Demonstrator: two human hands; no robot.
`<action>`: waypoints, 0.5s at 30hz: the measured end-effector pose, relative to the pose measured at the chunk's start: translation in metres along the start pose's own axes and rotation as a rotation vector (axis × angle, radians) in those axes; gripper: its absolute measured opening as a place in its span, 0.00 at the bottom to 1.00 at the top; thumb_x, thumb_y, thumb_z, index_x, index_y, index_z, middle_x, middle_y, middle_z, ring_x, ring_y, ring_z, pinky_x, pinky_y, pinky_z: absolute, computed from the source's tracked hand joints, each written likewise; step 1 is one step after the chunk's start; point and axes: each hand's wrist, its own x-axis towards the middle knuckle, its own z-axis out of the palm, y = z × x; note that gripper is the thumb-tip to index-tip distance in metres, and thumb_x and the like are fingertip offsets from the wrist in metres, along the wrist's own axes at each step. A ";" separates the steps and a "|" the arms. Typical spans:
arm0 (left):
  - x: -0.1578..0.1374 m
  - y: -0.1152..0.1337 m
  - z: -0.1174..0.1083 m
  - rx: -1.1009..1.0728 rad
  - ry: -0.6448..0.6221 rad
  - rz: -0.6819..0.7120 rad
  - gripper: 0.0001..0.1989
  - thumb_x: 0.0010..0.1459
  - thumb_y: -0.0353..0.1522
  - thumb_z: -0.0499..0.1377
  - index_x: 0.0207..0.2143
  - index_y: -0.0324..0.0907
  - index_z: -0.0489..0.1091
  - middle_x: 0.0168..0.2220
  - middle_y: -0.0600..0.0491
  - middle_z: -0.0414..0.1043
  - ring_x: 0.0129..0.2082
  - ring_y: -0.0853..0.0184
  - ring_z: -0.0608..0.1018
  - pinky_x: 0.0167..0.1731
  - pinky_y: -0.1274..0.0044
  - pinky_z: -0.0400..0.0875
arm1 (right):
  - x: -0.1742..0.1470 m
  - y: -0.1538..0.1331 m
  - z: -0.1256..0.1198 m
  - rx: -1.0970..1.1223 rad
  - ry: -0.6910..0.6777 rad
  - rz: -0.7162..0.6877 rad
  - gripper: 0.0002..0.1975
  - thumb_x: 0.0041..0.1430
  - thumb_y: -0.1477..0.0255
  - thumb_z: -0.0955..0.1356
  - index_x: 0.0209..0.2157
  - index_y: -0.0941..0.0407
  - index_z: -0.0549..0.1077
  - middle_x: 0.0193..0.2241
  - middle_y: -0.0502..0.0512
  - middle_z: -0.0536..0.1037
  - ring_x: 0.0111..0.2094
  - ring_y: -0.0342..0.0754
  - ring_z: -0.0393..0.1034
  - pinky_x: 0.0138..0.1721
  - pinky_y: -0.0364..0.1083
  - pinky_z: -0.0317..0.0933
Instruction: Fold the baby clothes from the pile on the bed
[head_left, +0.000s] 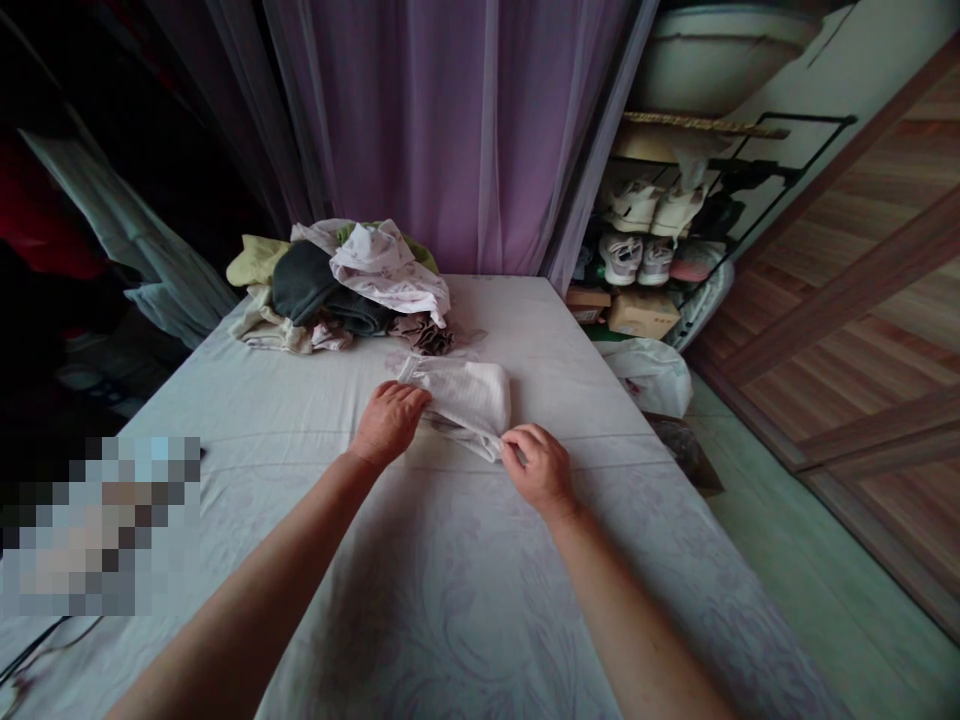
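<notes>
A small white garment (469, 390) lies folded on the sheet-covered bed, with a gathered band at its left end that looks like an elastic waistband. My left hand (390, 422) has its fingers closed over the garment's near left edge; the fingertips are partly hidden. At the near right corner, my right hand (541, 468) pinches the cloth between thumb and fingers. Just beyond the garment sits a heap of loose clothes (311, 285), with yellow, dark grey, white patterned and brown pieces.
The bed (420, 580) has a pale patterned sheet. Behind it hangs a purple curtain (450, 130). To the right stand a shoe rack (750, 165) with shoes, a cardboard box (643, 313) and a white plastic bag (649, 375). A blurred patch covers something at the left.
</notes>
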 end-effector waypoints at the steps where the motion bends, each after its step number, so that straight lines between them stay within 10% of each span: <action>1: -0.002 0.000 0.000 0.003 0.005 0.010 0.12 0.65 0.29 0.49 0.40 0.42 0.73 0.38 0.48 0.79 0.41 0.61 0.78 0.50 0.65 0.66 | 0.000 -0.001 -0.001 -0.020 -0.021 -0.022 0.08 0.60 0.74 0.64 0.31 0.53 0.75 0.31 0.54 0.77 0.35 0.47 0.71 0.40 0.44 0.62; 15: -0.017 -0.021 0.006 -0.043 -0.021 -0.043 0.17 0.61 0.25 0.49 0.44 0.44 0.75 0.48 0.48 0.78 0.50 0.61 0.77 0.57 0.60 0.62 | -0.003 0.003 0.004 0.041 -0.089 0.000 0.13 0.53 0.82 0.62 0.26 0.53 0.74 0.30 0.51 0.76 0.34 0.45 0.70 0.38 0.42 0.62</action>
